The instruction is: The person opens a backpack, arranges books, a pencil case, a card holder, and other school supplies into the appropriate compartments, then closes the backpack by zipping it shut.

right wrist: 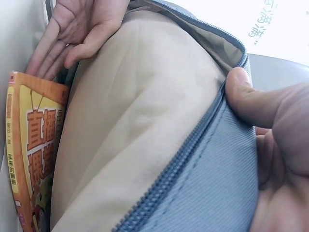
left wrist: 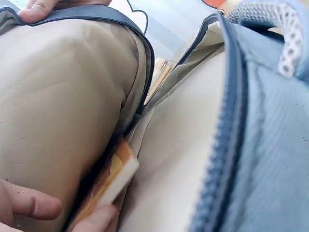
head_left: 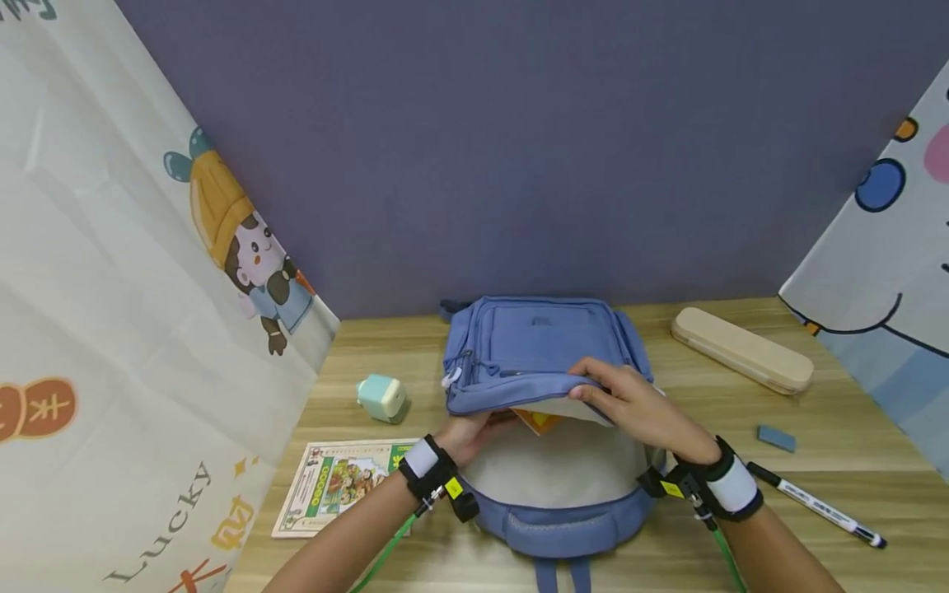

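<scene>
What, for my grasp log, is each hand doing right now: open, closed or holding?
Left hand: open, touching the orange rectangular book inside the blue fabric backpack.
Right hand: holding the backpack's blue zippered edge.

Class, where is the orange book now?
In the head view, below and right of centre, the orange book peeks from under the lifted flap of the backpack, between left hand and right hand.
</scene>
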